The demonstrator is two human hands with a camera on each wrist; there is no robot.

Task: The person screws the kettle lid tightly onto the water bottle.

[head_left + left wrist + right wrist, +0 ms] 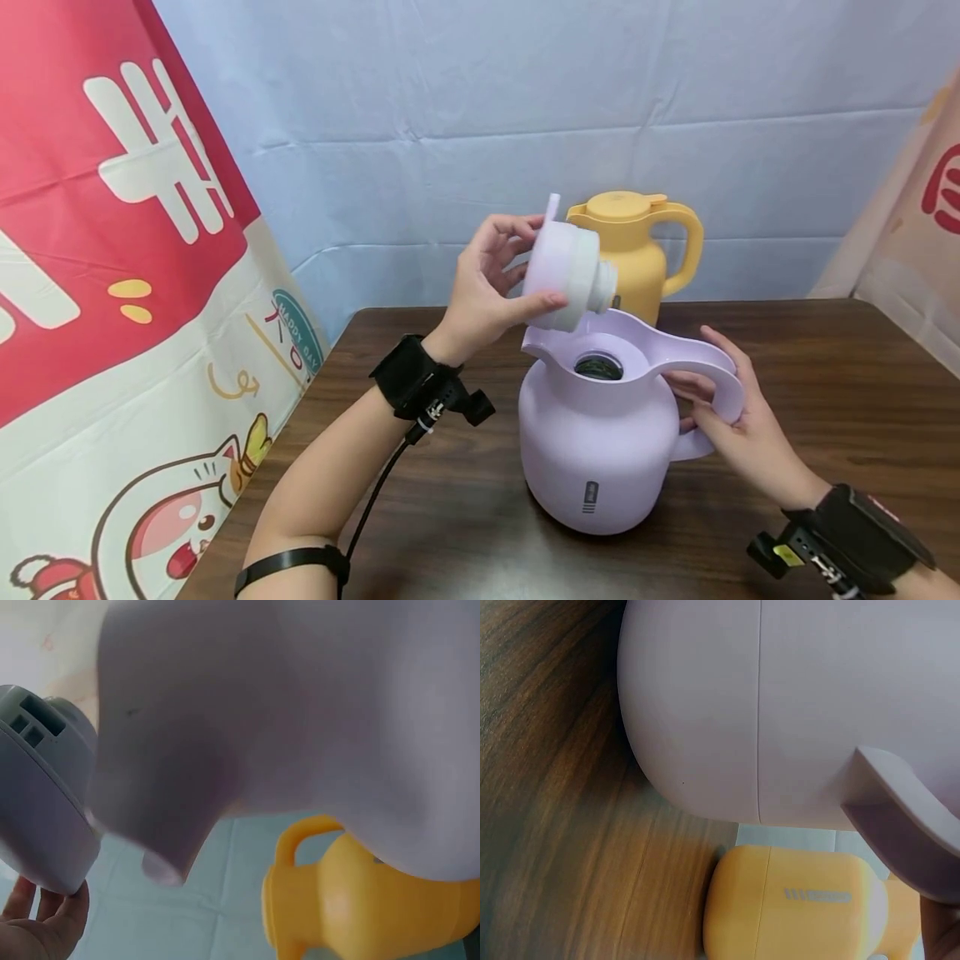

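Observation:
A lilac thermos jug [600,450] stands upright on the table, its round mouth uncovered and dark inside. Above and left of that mouth, my left hand [495,279] grips the jug's lid [558,275], tilted on its side with the stopper end facing right. The left wrist view shows the lid [45,795] at the left edge, with fingertips under it. At the jug's right side, my right hand [731,408] holds the handle [723,383], thumb and fingers around it. Most of the right hand is out of the right wrist view, where the handle [907,795] shows at the right.
Behind the lilac jug stands a yellow thermos jug [637,250] with its lid on, partly hidden by the lid and left hand. The dark wooden table [450,517] ends at a pale blue cloth backdrop [450,125]. A printed cloth [150,292] hangs at the left.

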